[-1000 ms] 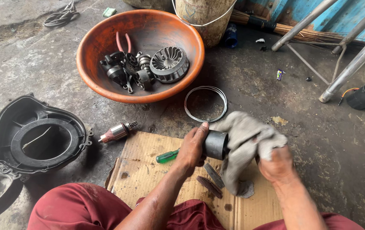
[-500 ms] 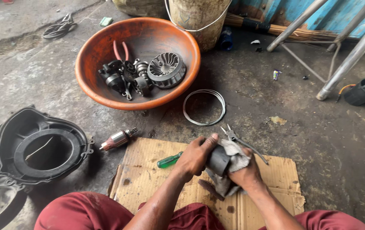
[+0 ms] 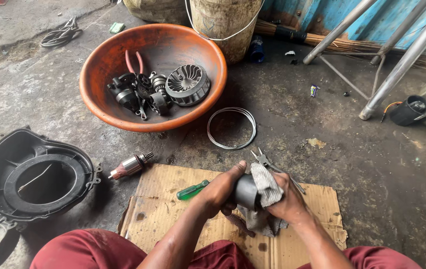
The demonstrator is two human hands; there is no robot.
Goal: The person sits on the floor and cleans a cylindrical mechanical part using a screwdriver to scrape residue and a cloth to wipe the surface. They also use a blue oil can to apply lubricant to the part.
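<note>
Black and cylindrical, the metal housing [image 3: 245, 192] sat just above the cardboard sheet [image 3: 173, 209] on the floor, clasped in your left hand [image 3: 220, 192], fingers curled round it and thumb along its top. Your right hand [image 3: 287, 201] pressed a grey rag [image 3: 265, 187] into its open end, fingers closed on the cloth. A green-handled screwdriver [image 3: 191, 190] lay beside your left hand, pliers [image 3: 272, 167] just beyond, and an orange basin [image 3: 103, 107] of parts farther off.

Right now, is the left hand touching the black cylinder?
Touching. The head view shows the left hand wrapped around the black cylinder, thumb across its top.
</note>
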